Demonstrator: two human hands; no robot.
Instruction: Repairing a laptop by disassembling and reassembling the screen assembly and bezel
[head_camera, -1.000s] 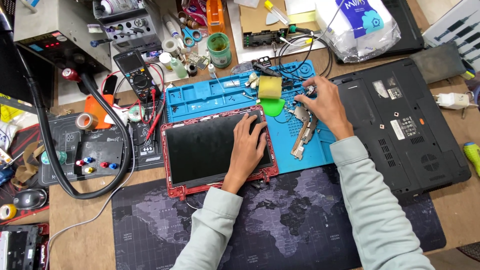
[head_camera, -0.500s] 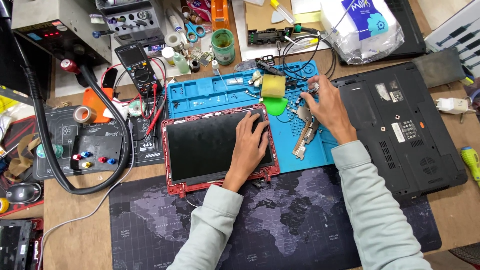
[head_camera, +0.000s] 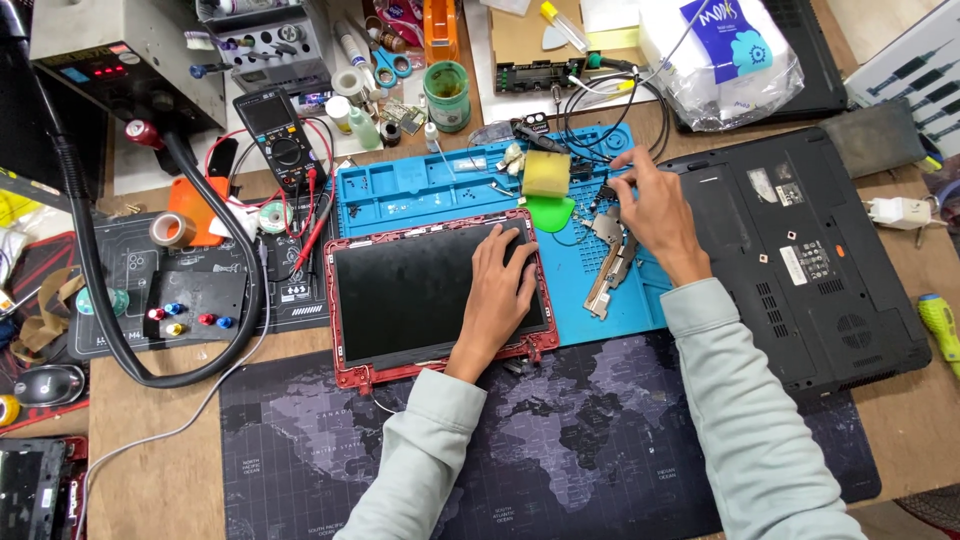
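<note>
Bracing the red-framed screen panel (head_camera: 435, 290) on the blue repair mat (head_camera: 420, 190), the left hand (head_camera: 503, 285) lies flat, fingers spread. Beyond, at the mat's far right edge, the right hand (head_camera: 655, 205) pinches something too small to identify beside the metal heatsink bracket (head_camera: 610, 265); lifting it likely demands a steady grip.

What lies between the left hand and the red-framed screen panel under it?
Nothing visible: the left hand lies flat, directly on the dark glass of the red-framed screen panel, near its right edge.
</note>
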